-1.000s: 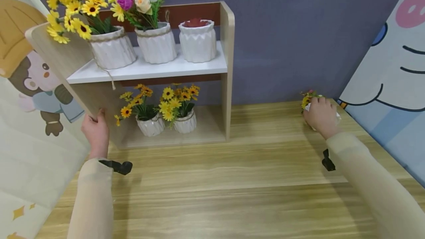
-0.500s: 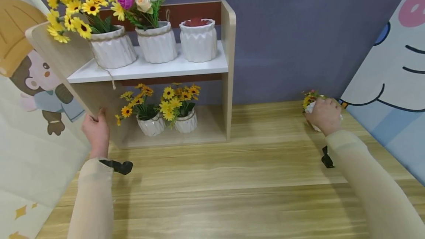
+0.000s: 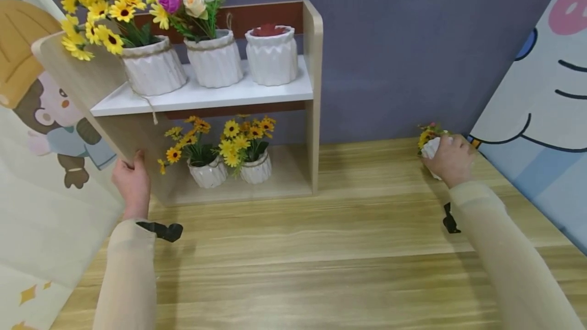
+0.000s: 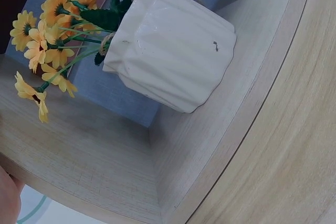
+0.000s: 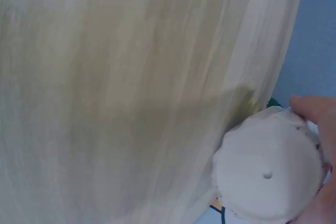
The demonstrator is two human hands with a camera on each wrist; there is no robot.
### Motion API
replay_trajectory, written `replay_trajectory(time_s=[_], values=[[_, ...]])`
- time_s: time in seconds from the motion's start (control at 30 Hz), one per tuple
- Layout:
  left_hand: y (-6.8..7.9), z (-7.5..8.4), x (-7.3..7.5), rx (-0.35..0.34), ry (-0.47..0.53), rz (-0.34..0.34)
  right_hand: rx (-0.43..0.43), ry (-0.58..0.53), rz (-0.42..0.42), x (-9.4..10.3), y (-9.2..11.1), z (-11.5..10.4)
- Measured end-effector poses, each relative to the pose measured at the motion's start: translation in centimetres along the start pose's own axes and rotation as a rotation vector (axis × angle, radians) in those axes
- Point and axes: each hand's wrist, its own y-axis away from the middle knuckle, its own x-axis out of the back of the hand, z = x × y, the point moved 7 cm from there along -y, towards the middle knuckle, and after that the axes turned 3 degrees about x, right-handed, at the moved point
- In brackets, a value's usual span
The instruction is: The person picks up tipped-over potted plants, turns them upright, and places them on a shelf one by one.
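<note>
At the left, my left hand (image 3: 133, 185) grips the front edge of the side panel of a two-tier wooden shelf (image 3: 314, 116). Only a sliver of that hand shows in the left wrist view. Far to the right, my right hand (image 3: 451, 159) holds a small white flowerpot (image 3: 431, 147) with yellow and reddish flowers (image 3: 426, 136), close to the back of the table. In the right wrist view the pot's round base (image 5: 268, 166) faces the camera, so the pot is tipped over. My fingers (image 5: 317, 111) wrap its side. Most of its flowers are hidden there.
On the white upper board (image 3: 206, 100) stand a pot of yellow daisies (image 3: 153, 70), a mixed bouquet pot (image 3: 214, 65) and a white pot with something red inside (image 3: 272, 60). Two small daisy pots, one left (image 3: 208, 173) and one right (image 3: 257, 168), occupy the lower tier. A grey-blue wall (image 3: 390, 55) rises behind.
My right hand has shifted slightly to the right and turned a little with the flowerpot, so more of the white pot shows. My left hand keeps its place on the shelf.
</note>
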Motion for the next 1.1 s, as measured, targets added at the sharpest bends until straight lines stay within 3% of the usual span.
replay_trajectory(time_s=[0.2,0.37,0.6,0.9,1.1], values=[[0.0,0.0,0.0,-0.005,0.024,0.001,-0.025,0.022,-0.012,-0.5,0.0,0.4],[0.0,0.1,-0.1,-0.023,0.027,-0.004,-0.007,0.045,0.037,-0.6,0.1,0.3],[0.1,0.1,-0.1,0.008,0.023,-0.014,0.047,0.034,0.164,-0.8,0.4,0.1],[0.0,0.4,0.1,-0.031,0.030,0.006,0.113,0.006,0.390,-0.2,1.5,0.1],[0.0,0.1,0.0,-0.014,0.031,-0.010,0.175,-0.045,0.520,0.1,2.6,0.0]])
